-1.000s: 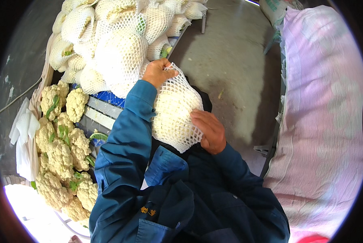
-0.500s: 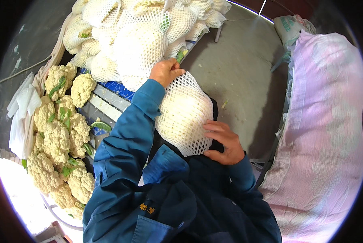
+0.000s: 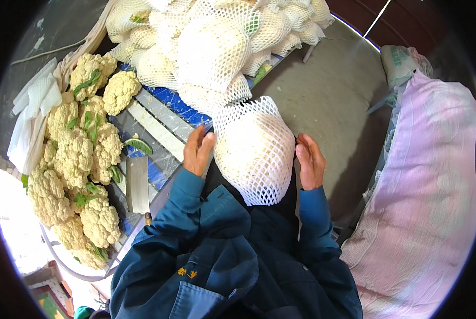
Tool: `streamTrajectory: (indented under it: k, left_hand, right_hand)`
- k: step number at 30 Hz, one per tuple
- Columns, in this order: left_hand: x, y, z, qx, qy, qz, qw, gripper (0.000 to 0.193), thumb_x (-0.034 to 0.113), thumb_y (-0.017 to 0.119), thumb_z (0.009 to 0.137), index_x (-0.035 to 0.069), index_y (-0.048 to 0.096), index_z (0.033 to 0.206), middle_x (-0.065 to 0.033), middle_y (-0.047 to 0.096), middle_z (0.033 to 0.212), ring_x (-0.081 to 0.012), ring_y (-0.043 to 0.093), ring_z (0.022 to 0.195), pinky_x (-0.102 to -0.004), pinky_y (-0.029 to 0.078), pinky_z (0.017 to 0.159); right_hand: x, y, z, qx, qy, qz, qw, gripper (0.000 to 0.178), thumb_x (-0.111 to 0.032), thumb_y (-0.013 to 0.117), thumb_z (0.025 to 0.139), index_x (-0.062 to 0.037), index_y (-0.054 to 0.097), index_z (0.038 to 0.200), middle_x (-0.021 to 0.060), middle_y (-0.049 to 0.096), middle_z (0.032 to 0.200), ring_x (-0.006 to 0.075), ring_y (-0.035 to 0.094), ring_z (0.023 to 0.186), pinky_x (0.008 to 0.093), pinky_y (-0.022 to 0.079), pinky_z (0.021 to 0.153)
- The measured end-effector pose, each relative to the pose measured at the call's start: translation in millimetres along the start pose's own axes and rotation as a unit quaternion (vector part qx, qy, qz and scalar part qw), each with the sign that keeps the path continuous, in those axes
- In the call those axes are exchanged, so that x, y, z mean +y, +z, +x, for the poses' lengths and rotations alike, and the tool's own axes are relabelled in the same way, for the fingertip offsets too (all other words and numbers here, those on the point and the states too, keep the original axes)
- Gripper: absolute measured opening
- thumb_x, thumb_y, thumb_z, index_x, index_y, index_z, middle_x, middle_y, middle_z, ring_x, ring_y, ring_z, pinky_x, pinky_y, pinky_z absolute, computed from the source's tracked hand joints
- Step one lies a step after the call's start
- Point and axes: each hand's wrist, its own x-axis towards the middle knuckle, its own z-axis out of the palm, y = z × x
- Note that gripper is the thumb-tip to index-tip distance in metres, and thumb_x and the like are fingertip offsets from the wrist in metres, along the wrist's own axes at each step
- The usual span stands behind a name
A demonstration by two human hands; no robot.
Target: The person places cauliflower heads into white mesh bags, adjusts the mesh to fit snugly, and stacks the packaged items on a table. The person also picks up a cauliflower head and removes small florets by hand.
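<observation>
White foam net wraps the cauliflower [image 3: 255, 151] in the middle, close to the person's chest. The left hand [image 3: 198, 151] at nine o'clock and the right hand [image 3: 309, 161] at three o'clock are open flat, touching its sides. Bare cauliflowers [image 3: 76, 159] lie farther left on the tabletop [image 3: 158, 119].

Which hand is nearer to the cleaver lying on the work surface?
Left. The left hand rests against the left side of the net-wrapped cauliflower, just up and right of the cleaver. The right hand is on the far side of the cauliflower, farther away.
</observation>
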Motion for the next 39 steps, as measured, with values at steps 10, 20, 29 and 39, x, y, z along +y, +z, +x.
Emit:
streamTrajectory:
  k: [10, 20, 29, 39]
  left_hand:
    - [-3.7, 32.1, -25.9, -0.073, -0.024, -0.132, 0.988, 0.067, 0.044, 0.050, 0.103, -0.007, 0.041, 0.146, -0.0194, 0.051, 0.143, -0.0264, 0.048, 0.130, -0.0367, 0.035, 0.111]
    - [31.2, 29.5, -35.3, -0.029, -0.048, -0.298, 0.953, 0.066, 0.021, 0.062, 0.097, -0.005, 0.033, 0.151, -0.0178, 0.051, 0.142, -0.0230, 0.050, 0.129, -0.0349, 0.038, 0.110]
    - [53.8, 2.3, -28.5, -0.013, -0.123, -0.406, 0.905, 0.075, 0.016, 0.071, 0.089, -0.006, 0.034, 0.150, -0.0199, 0.056, 0.137, -0.0263, 0.058, 0.122, -0.0381, 0.046, 0.105]
    - [43.6, -6.6, -32.9, 0.007, -0.156, -0.360, 0.920, 0.074, 0.014, 0.075, 0.087, -0.008, 0.038, 0.148, -0.0207, 0.058, 0.135, -0.0269, 0.058, 0.122, -0.0378, 0.046, 0.105]
  right_hand:
    - [5.0, 36.4, 6.8, -0.045, -0.012, -0.043, 0.998, 0.057, -0.042, 0.054, 0.102, 0.0048, 0.059, 0.133, 0.0179, 0.065, 0.126, 0.0237, 0.059, 0.117, 0.0347, 0.043, 0.103]
    - [-12.5, 47.3, -13.7, -0.050, 0.017, 0.140, 0.989, 0.063, -0.037, 0.057, 0.100, 0.0086, 0.047, 0.142, 0.0202, 0.057, 0.136, 0.0263, 0.056, 0.122, 0.0370, 0.043, 0.107]
    - [-13.2, 60.7, -17.3, -0.105, 0.084, 0.335, 0.933, 0.073, -0.053, 0.049, 0.100, 0.0016, 0.040, 0.149, 0.0199, 0.050, 0.147, 0.0325, 0.053, 0.131, 0.0472, 0.042, 0.112]
    - [10.5, 62.0, -24.7, -0.147, 0.171, 0.313, 0.923, 0.082, -0.058, 0.053, 0.096, 0.0000, 0.038, 0.151, 0.0179, 0.047, 0.151, 0.0324, 0.051, 0.134, 0.0461, 0.041, 0.113]
